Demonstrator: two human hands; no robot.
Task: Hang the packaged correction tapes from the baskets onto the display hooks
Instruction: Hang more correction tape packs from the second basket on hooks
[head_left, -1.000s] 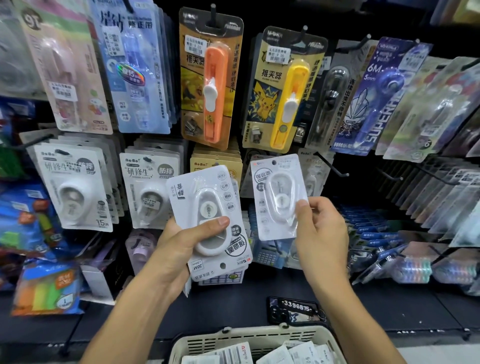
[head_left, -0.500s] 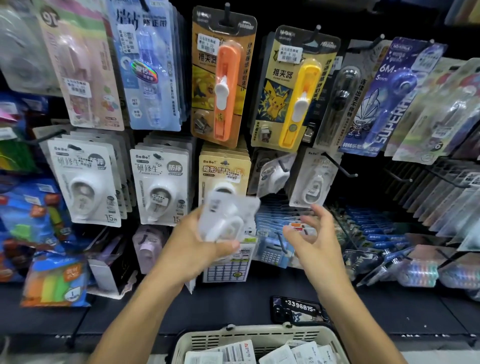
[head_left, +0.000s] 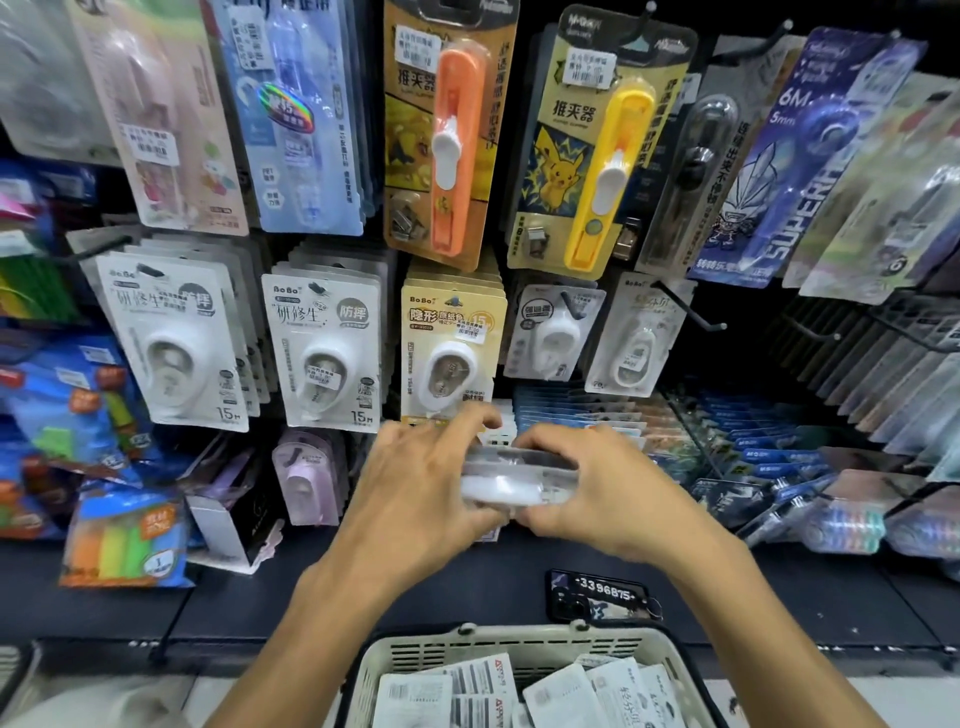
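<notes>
1. The left hand (head_left: 415, 483) and the right hand (head_left: 587, 483) are meeting in front of the display, both gripping one packaged correction tape (head_left: 519, 480) between them — fingers curling over its top edge, thumbs underneath.
2. The pack is lying nearly flat, edge-on to the camera and blurred, so its print is not readable.
3. Just above the hands, a yellow-carded BoBo correction tape (head_left: 452, 348) is hanging on its hook, with white-carded ones (head_left: 324, 353) hanging beside it to the left.
4. A bare display hook (head_left: 691, 312) is sticking out further right.
5. Below the forearms, the beige basket (head_left: 519, 642) is holding more packs lying back-side up — a black phone (head_left: 602, 597) is lying on the shelf just beyond it.
</notes>
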